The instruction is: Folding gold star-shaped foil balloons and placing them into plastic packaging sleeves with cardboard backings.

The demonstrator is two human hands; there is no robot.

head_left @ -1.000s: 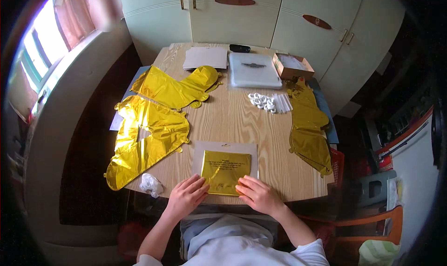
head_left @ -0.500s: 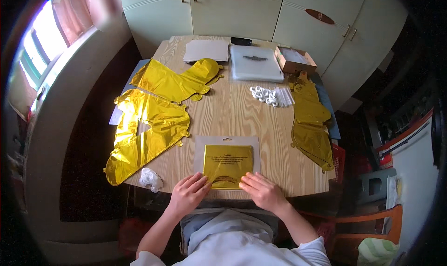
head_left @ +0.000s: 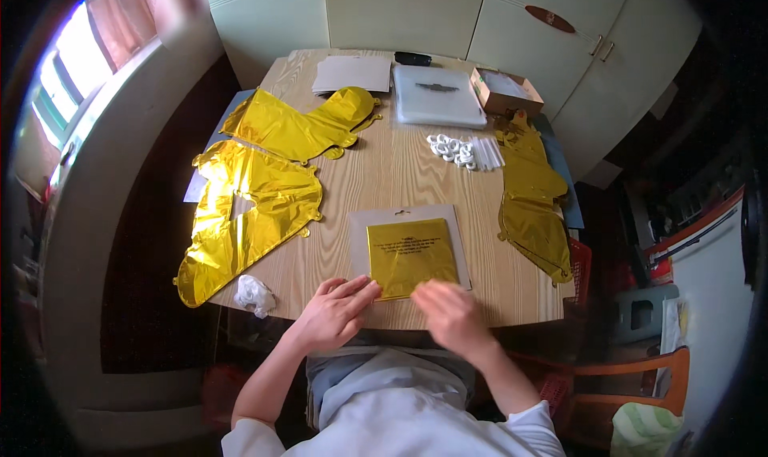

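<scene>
A folded gold foil balloon [head_left: 412,258], with dark print on its upper part, lies on a pale backing card [head_left: 361,253] near the table's front edge. The card has a hang hole at its top and sits slightly turned. My left hand [head_left: 342,313] rests at the lower left corner of the folded foil, fingers stretched out and touching its edge. Over the foil's lower right edge is my right hand [head_left: 453,317], its fingers smeared by motion; whether they touch the foil I cannot tell.
Flat gold foil balloons [head_left: 276,186] spread over the table's left, another [head_left: 532,197] at its right. White rings [head_left: 453,149] and clear tubes [head_left: 486,154] lie beyond the card. Farther back are cards [head_left: 352,74], clear bags [head_left: 438,105] and a box [head_left: 508,97]. Crumpled white tissue [head_left: 254,294] sits front left.
The card with the folded foil has moved away from me and slightly right, and has turned a little. My right hand has shifted and blurred; my left stays by the lower left corner.
</scene>
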